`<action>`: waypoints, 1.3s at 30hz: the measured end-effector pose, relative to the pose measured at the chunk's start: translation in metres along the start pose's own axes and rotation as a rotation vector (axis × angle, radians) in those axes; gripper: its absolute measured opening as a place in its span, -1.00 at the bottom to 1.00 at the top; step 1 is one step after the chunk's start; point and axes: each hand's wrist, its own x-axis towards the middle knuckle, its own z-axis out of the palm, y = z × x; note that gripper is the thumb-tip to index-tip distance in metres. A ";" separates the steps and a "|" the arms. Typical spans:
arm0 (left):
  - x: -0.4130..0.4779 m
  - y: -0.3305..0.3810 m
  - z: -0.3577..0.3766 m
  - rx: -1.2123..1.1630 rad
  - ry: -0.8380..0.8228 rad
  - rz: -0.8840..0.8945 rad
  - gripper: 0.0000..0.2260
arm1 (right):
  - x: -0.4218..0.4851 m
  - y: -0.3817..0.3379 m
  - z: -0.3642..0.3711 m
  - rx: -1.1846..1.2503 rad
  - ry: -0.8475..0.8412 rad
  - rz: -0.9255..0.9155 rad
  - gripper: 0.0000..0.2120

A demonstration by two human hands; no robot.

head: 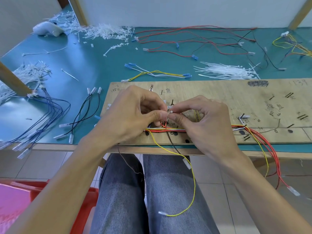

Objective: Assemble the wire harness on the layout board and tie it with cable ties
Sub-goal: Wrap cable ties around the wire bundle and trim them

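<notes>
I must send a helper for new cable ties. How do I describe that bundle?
Find the wooden board on the green table. Beyond its far edge, right of centre, lies a bundle of long white ties, nearly parallel. The white heaps farther left are short, tangled scraps.

We find the right half of the layout board (211,92) mostly bare, though nails (271,98) stud it (some leaning); beyond it loose cable ties (226,71) and red wires (194,41) litter the tabletop (101,68); open teal shows between the piles.

Head-worn camera looks down, close over the layout board (219,102).
</notes>
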 end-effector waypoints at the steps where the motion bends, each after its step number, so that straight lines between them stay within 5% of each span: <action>1: 0.000 0.000 0.000 -0.002 0.003 -0.003 -0.93 | 0.000 0.000 0.000 -0.003 -0.001 0.005 -0.87; 39: 0.002 -0.003 0.011 -0.028 0.102 0.032 -0.90 | 0.001 0.002 -0.001 -0.067 -0.053 0.001 -0.88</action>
